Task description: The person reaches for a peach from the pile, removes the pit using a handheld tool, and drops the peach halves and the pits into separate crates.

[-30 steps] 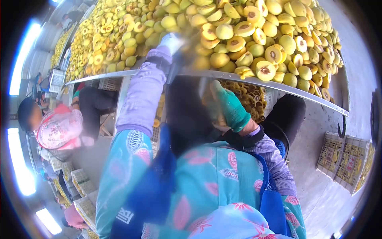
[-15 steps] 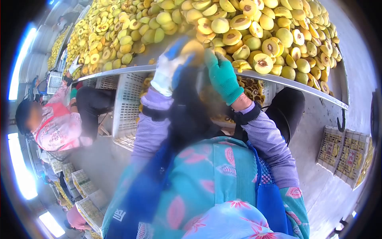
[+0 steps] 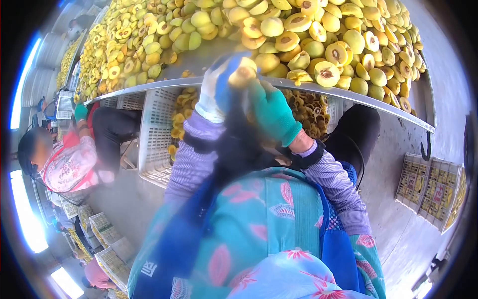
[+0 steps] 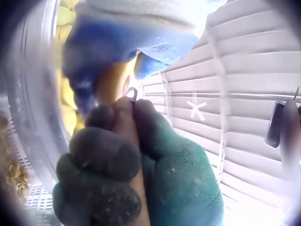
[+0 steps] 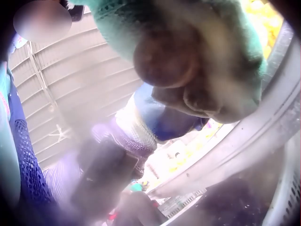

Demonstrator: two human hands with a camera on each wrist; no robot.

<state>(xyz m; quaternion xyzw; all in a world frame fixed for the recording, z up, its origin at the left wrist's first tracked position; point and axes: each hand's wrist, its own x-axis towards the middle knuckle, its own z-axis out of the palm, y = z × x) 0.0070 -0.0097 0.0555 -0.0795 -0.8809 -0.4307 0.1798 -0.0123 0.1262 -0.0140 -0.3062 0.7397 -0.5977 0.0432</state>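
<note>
In the head view my left hand [image 3: 211, 92], in a white and blue glove, holds a yellow peach half [image 3: 243, 74] close over the table's front edge. My right hand [image 3: 275, 112], in a green glove, is right beside it. The left wrist view shows the green-gloved fingers wrapped around a pitting tool by its wooden handle [image 4: 126, 117]. Its small metal tip [image 4: 133, 93] is at the cut side of the peach. Blue-coated fingers [image 4: 89, 61] cover much of the fruit. Blur hides the tool in the head view.
A big pile of peach halves [image 3: 298, 42] covers the metal-rimmed table [image 3: 149, 91]. Below the rim stand a white crate [image 3: 154, 144] with peach halves and a heap of brown scraps [image 3: 311, 107]. Another person [image 3: 69, 154] sits at left. Filled crates [image 3: 428, 192] stand at right.
My left hand has come back from the pile toward me with a peach half and met my right hand. The right hand rose to the table edge, then lowered slightly.
</note>
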